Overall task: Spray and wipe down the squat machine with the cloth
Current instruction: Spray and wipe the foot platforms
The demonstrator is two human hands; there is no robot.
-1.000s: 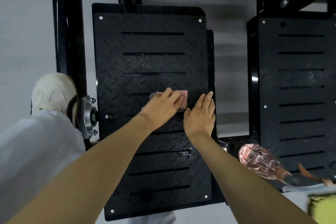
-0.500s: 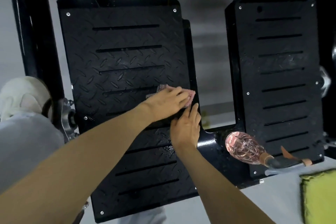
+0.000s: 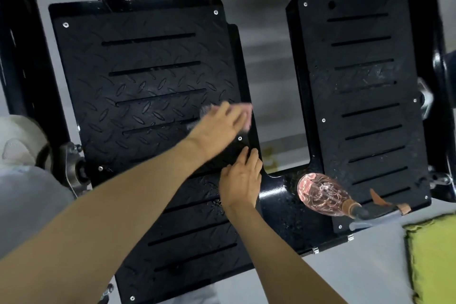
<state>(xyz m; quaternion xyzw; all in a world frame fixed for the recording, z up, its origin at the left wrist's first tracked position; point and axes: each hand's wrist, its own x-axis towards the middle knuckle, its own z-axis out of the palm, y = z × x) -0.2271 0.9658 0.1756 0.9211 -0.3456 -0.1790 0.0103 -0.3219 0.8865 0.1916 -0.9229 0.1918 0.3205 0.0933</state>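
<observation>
One cloth (image 3: 247, 112) under flat left hand (image 3: 219, 128) on footplate (image 3: 148, 81) | right hand (image 3: 241, 180) flat, holding nothing, just beside

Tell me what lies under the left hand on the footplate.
A pink cloth, edges showing beyond the left hand, which presses it on the black footplate. The hand covers its middle; blur hides detail.
</observation>
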